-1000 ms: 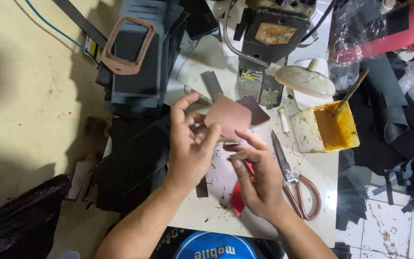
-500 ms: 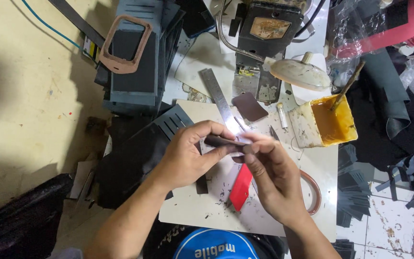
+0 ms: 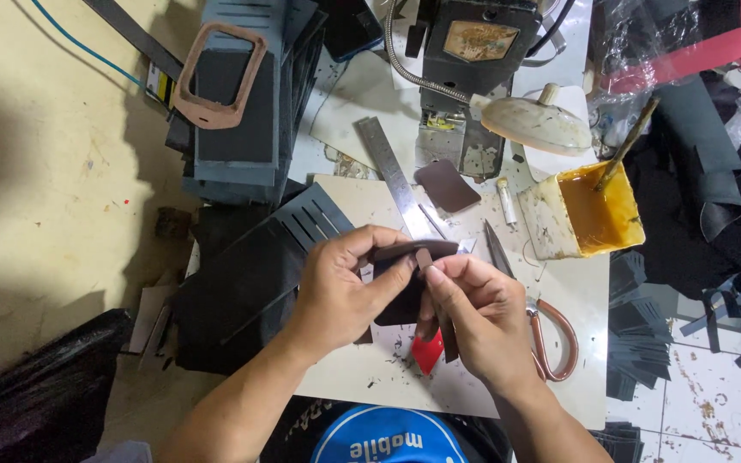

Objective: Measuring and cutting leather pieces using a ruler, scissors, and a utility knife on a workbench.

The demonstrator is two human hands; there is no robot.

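Pinching a dark brown leather piece (image 3: 412, 250) between them, the left hand (image 3: 340, 287) and right hand (image 3: 478, 313) meet over the white work board (image 3: 559, 283), fingertips closed on its edge. A red-handled tool (image 3: 427, 351) pokes out below the right palm. Scissors (image 3: 533, 321) lie just right; a steel ruler (image 3: 392, 176) and a glue tub (image 3: 589, 210) sit farther off.

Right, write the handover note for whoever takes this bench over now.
Left hand: pinching the dark leather piece at its left edge.
Right hand: thumb and forefinger on the same piece, with a red-handled tool underneath it.
Nearby: steel ruler, scissors, open glue tub, a second brown piece.
Done or left: cannot tell from this view.
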